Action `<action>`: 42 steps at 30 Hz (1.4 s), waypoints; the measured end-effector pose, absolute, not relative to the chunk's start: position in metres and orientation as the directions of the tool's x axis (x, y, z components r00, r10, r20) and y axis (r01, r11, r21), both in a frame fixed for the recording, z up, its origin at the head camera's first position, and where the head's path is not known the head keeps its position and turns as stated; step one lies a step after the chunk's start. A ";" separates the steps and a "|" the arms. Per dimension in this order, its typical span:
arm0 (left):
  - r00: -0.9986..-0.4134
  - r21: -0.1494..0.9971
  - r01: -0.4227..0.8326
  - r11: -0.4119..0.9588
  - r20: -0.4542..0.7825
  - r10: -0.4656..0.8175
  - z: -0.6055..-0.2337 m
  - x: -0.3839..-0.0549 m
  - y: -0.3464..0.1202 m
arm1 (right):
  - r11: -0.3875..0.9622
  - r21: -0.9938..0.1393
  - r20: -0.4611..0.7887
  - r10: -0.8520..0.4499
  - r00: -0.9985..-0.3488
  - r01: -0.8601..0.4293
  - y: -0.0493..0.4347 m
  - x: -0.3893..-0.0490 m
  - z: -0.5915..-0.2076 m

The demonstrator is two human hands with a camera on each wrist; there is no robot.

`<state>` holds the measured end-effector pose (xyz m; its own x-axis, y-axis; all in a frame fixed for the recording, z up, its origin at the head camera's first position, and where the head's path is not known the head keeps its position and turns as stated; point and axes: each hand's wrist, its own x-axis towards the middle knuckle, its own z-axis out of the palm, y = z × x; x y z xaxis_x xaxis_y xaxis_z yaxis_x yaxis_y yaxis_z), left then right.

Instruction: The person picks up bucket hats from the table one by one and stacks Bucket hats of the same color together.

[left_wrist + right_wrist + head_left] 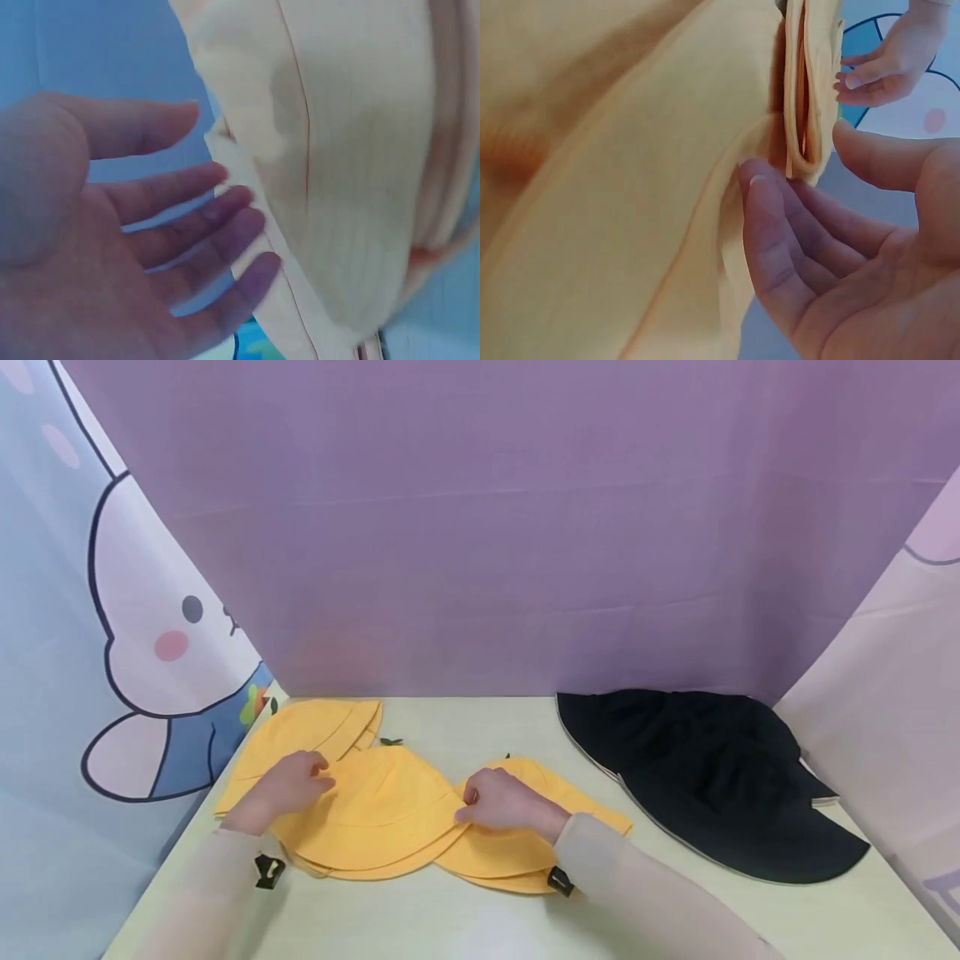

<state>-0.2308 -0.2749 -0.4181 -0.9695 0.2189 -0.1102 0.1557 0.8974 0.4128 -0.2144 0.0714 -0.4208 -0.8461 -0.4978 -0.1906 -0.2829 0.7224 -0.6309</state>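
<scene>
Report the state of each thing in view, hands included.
left hand: open, fingers slightly bent, gripping nothing
right hand: fingers loosely bent at the middle yellow hat's edge, thumb apart
left yellow hat: flattened, partly covered
middle yellow hat: flattened, overlapping both yellow neighbours
right yellow hat: flattened, partly covered
black hats: flattened, overlapping
purple cloth: hanging, lightly creased
</scene>
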 end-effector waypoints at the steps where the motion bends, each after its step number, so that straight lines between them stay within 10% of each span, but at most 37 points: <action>1: -0.971 0.406 0.129 0.905 -0.133 0.199 -0.417 -0.229 -0.278 | 0.724 -0.637 -0.201 -0.487 -0.850 -0.264 0.069 -0.214 -0.422; 10: -0.953 0.397 0.055 0.916 -0.253 0.167 -0.416 -0.218 -0.302 | 0.637 -0.767 -0.247 -0.413 -0.877 -0.084 0.061 -0.216 -0.431; 42: -0.973 0.354 -0.035 0.935 -0.224 0.049 -0.430 -0.224 -0.327 | 0.604 -0.796 -0.245 -0.378 -0.893 -0.037 0.059 -0.219 -0.439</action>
<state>-0.2244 -0.3266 -0.4295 -0.9734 0.0486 -0.2239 -0.0348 0.9345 0.3542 -0.2192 0.0588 -0.4389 -0.8925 -0.3784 -0.2453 -0.0374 0.6041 -0.7960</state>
